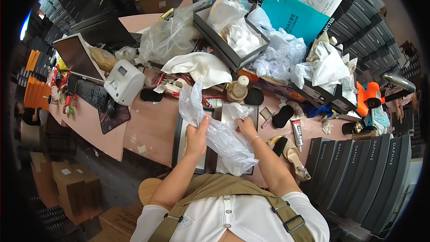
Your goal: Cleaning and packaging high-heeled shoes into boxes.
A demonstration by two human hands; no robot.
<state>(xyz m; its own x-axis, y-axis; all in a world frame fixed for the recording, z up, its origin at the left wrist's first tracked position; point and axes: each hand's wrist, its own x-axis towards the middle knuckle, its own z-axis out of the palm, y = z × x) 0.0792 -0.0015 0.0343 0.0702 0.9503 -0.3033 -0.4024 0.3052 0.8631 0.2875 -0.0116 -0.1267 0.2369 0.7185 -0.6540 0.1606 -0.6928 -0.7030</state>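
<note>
My left hand (197,136) is closed on a crumpled translucent plastic sheet (219,141), its thumb pointing up. The sheet hangs slantwise from near a white cloth down to the table's front edge. Fingers of my right hand (247,129) are pinched on white tissue paper (234,113) inside an open shoe box half (254,113) with a pale inside. Another dark box half (178,141) lies to its left, partly hidden by my left arm and the sheet. Right of my right forearm rests a beige shoe (293,160) beside a black pad.
A tube (297,131) and an orange heat gun (369,95) lie to the right. A row of dark shoe boxes (358,170) stands at the right front. Open boxes with wrapped shoes (230,29) fill the back. A white printer (123,83) and a keyboard (87,92) sit left.
</note>
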